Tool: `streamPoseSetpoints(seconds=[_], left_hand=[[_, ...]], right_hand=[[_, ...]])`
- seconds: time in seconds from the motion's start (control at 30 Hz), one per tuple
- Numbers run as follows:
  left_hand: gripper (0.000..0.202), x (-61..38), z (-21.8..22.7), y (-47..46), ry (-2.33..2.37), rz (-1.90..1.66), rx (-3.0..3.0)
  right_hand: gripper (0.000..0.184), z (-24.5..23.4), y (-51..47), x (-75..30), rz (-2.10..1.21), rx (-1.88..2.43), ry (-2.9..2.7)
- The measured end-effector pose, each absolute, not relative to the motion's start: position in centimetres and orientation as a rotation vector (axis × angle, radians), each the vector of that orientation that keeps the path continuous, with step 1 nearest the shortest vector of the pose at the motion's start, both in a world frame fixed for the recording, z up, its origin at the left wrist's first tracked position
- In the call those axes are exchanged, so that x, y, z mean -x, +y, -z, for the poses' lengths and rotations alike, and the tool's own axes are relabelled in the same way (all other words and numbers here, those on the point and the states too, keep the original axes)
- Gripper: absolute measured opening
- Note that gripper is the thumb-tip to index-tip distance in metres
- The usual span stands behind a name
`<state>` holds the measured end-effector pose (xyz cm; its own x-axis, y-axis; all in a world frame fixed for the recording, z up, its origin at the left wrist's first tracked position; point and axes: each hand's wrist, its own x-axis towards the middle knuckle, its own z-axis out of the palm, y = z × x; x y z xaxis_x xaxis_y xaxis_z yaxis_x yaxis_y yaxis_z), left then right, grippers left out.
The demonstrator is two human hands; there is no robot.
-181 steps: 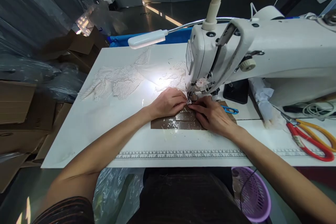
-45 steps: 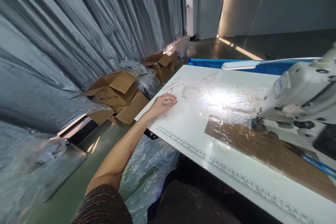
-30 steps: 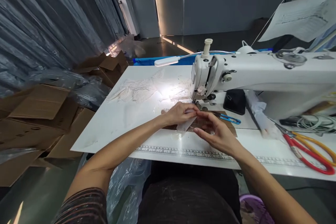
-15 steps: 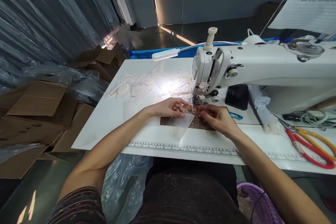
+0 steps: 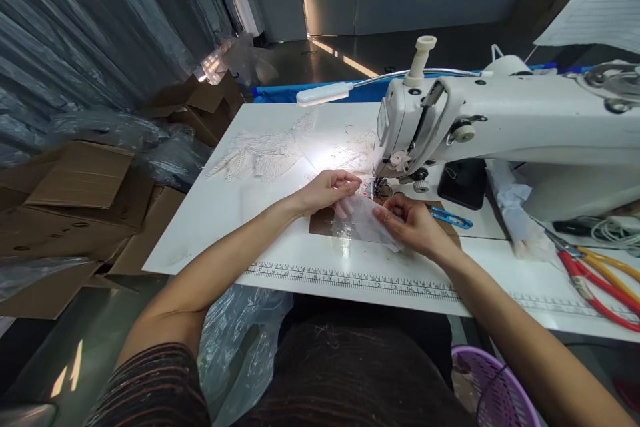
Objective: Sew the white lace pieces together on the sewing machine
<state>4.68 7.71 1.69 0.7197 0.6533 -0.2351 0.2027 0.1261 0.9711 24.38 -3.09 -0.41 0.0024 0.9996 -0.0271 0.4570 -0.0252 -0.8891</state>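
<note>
Head cam: L hand (image 5: 326, 191) & R hand (image 5: 414, 227) both grip a small clear plastic film piece (image 5: 364, 227). Fingers curled & pinched on its edges, L at the top-left corner, R at the right side. Film is held over a brown taped patch (image 5: 320, 221) on the white worktable (image 5: 210, 227), just in front of the white sewing machine (image 5: 500, 127). Blue thread snips (image 5: 450, 217) near R hand; white lace pieces (image 5: 260, 157) further back-left; red-handled scissors (image 5: 595, 277) well apart, far right.

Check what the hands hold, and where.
A translucent sheet: left hand pinches its top-left edge, right hand its right edge.
</note>
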Motion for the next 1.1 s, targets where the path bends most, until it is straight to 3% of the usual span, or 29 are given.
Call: streamPoseSetpoints(seconds=[0.13,0.23,0.4,0.57,0.77,0.93,1.1], left_hand=[[0.038,-2.0,-3.1,8.0,0.83,-0.474,-1.591],[0.037,2.5,-5.5,7.8,0.914,-0.6,-1.87],[0.034,11.9,-8.4,6.3,1.313,-0.821,-2.054],[0.03,16.1,-5.8,4.1,1.674,-0.698,-2.121],[0.028,13.1,-1.1,3.5,1.496,-0.546,-2.388],[0.024,10.5,-2.7,4.5,1.13,-0.433,-2.503],[0.028,4.8,-4.5,3.6,1.056,-0.673,-2.232]], right_hand=[[0.032,0.1,-3.8,-24.8,-0.502,1.794,-1.814],[0.036,0.5,-4.6,-26.0,-0.206,1.715,-1.995],[0.038,3.1,-4.1,-27.9,-0.128,1.522,-1.931],[0.036,3.4,-4.2,-26.8,-0.267,1.379,-2.039],[0.044,2.0,-5.3,-24.4,-0.395,1.549,-2.178],[0.042,0.5,-5.4,-24.7,-0.876,1.604,-1.749],[0.038,-0.4,-5.2,-24.0,-1.28,1.481,-1.153]])
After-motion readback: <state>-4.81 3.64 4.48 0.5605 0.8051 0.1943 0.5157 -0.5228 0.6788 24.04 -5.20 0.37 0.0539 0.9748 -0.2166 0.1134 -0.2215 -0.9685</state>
